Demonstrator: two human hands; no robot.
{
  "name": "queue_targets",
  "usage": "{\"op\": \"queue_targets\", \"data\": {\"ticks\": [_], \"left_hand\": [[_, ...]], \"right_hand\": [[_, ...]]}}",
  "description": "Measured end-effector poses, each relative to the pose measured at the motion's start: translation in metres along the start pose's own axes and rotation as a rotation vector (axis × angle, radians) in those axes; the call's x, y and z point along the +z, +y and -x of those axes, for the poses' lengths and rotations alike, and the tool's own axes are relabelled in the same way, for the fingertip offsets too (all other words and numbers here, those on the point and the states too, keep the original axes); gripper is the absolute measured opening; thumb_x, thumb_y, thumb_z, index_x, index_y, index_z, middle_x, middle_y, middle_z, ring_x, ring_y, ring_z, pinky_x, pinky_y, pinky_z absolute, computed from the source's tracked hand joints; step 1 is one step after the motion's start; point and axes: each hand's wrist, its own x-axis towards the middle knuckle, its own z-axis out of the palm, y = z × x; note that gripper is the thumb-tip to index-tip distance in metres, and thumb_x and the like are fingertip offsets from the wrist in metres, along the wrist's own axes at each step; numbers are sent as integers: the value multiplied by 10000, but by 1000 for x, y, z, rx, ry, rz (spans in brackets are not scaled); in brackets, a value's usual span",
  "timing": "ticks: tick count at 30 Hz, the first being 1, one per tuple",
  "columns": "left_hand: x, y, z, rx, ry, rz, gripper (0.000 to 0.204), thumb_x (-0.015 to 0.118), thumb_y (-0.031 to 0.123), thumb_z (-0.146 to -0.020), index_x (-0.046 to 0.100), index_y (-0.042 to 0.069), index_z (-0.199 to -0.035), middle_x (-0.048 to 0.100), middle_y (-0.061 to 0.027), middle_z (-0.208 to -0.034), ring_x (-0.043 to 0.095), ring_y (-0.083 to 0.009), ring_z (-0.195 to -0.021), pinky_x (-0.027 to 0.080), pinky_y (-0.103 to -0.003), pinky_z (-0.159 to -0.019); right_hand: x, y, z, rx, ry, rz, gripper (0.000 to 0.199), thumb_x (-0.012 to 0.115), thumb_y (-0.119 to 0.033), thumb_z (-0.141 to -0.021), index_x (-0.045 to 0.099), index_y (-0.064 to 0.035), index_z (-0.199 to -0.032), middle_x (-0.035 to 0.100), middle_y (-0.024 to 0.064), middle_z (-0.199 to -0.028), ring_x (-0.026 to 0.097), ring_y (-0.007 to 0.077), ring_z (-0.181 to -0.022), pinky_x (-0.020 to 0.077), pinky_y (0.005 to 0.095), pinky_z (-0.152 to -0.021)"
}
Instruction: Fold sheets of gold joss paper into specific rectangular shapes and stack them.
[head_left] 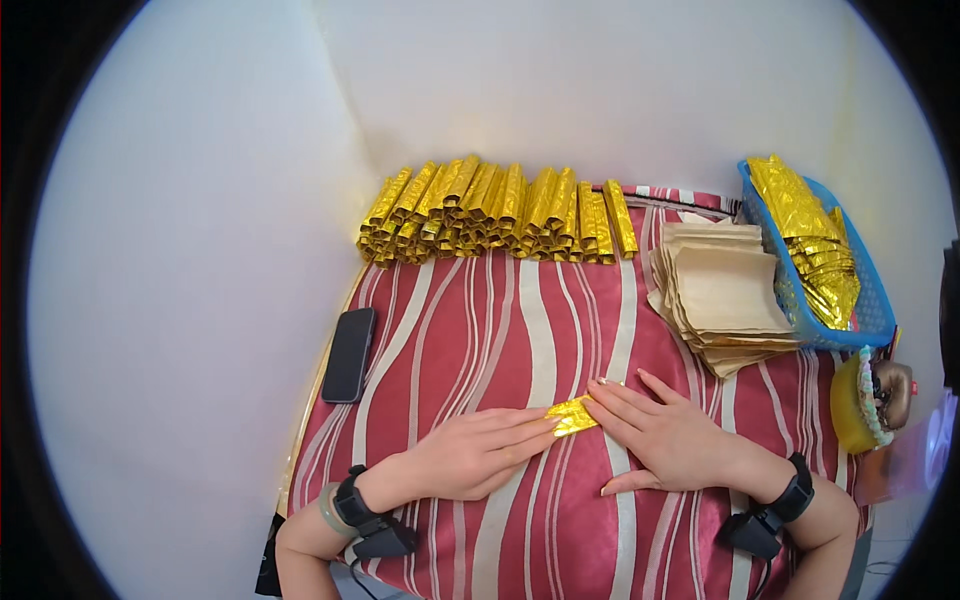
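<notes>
— While both palms lie flat on the striped red cloth (pixel 500 330), where is the gold foil paper (pixel 573 415)?
— Pinned between them: left hand (pixel 470 455) and right hand (pixel 665 435), fingers spread, press its ends.
— How might it handle?
— Probably light, thin, crease-prone; best taken by the edges.

Shiny, crinkled gold foil paper (pixel 573 415) pressed flat under the fingertips of both hands, catching the light. Under it, a smooth, faintly glossy red cloth (pixel 500 330) with pale wavy stripes. Beyond the fingers, a row of the same mirror-bright folded foil pieces (pixel 495 212). Off to the right hand's side, matt tan paper sheets (pixel 722 297), then a blue plastic basket (pixel 868 300). Left, a glossy black phone (pixel 349 354).
</notes>
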Motion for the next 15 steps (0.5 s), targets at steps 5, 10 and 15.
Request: {"op": "queue_targets", "data": {"ticks": [5,10,15], "left_hand": [[0,7,-9,-140,-211,52,454,582,66,-896,490,-36,-1329,482,-182,-1393,441,-285,-1336,442,-374,-1055],[0,8,3,-195,-80,44,331,636,106,-879,621,14,-1197,619,-119,-1241,586,-242,-1189,561,-312,-859],[8,4,6,-160,92,-12,242,685,112,-844,695,44,-1076,686,-85,-1118,672,-220,-1047,591,-280,-751]], "right_hand": [[4,7,3,9,25,-37,917,471,-664,-883,338,60,-1430,357,209,-1496,341,287,-1404,244,489,-1146],[-2,12,7,2,23,-59,895,480,-648,-890,339,50,-1433,372,193,-1492,357,276,-1395,250,483,-1142],[0,14,8,-1,26,-71,800,495,-579,-916,374,28,-1423,390,167,-1487,370,268,-1385,257,476,-1140]]}}
